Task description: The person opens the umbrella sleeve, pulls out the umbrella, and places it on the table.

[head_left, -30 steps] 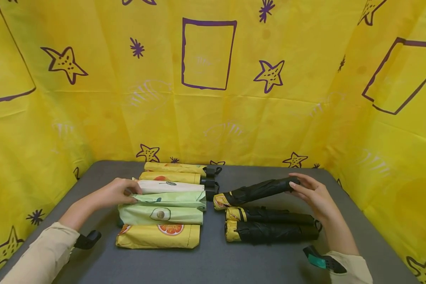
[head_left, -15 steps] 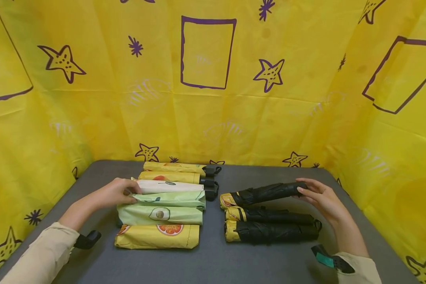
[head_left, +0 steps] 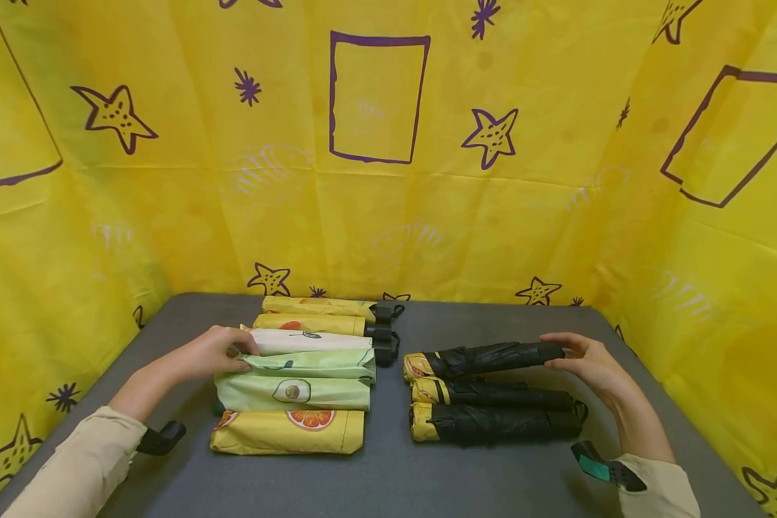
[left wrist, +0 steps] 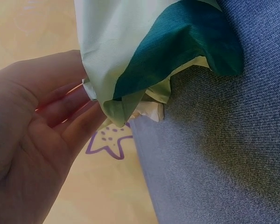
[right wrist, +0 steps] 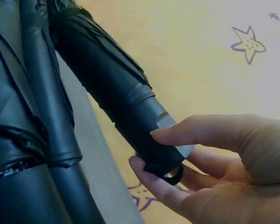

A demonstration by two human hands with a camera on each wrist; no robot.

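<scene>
On the left, my left hand (head_left: 208, 352) pinches the left end of a light green umbrella sleeve (head_left: 326, 362). In the left wrist view the thumb and fingers are at its fabric end, beside a dark teal patch (left wrist: 177, 46). A black folded umbrella (head_left: 485, 358) with a yellow orange-print tip slants up to the right; my right hand (head_left: 592, 363) holds its handle end. The right wrist view shows thumb and fingers on the black handle (right wrist: 147, 140), with a small loop below. Whether anything fills the green sleeve is hidden.
Two more black folded umbrellas (head_left: 505, 422) lie in front of the held one. An avocado-print sleeve (head_left: 330, 393) and an orange-print sleeve (head_left: 324, 435) lie nearer me. Behind are white (head_left: 343, 342) and yellow (head_left: 330, 323) sleeves with black handles. Yellow cloth (head_left: 375, 216) surrounds the grey table (head_left: 388, 482).
My right hand has moved right and then slightly down, bringing the black umbrella along and lowering its handle end. My left hand keeps its place on the green sleeve.
</scene>
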